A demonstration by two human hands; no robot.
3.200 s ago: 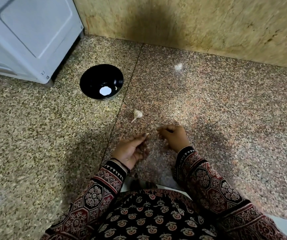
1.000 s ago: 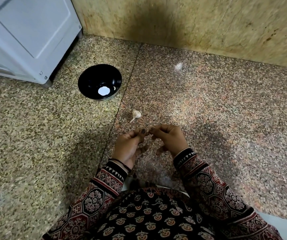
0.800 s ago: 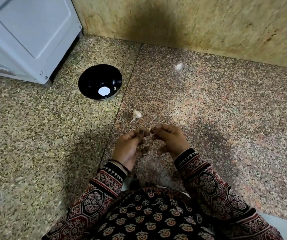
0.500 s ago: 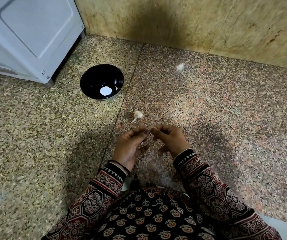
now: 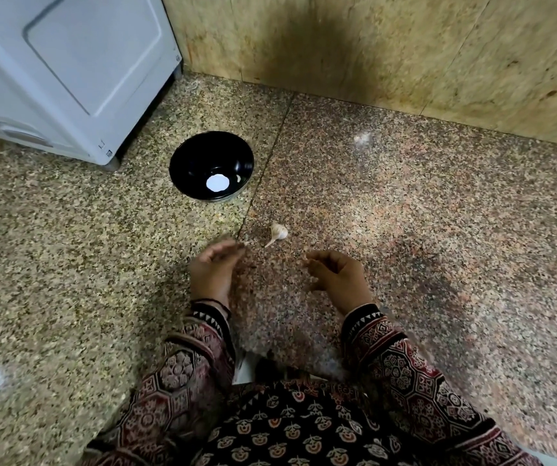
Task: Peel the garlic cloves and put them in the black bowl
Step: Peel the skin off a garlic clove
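On speckled stone floor, person seated, patterned sleeves. White appliance fills far-left corner. Black bowl sits just beside appliance's foot, toward floor's far edge, one small pale piece inside. Left hand, blurred, and right hand hover apart above floor, fingers curled inward, thumbs near fingertips; cannot tell whether either pinches anything. Garlic bulb lies on floor between bowl and hands, near left fingertips, untouched.
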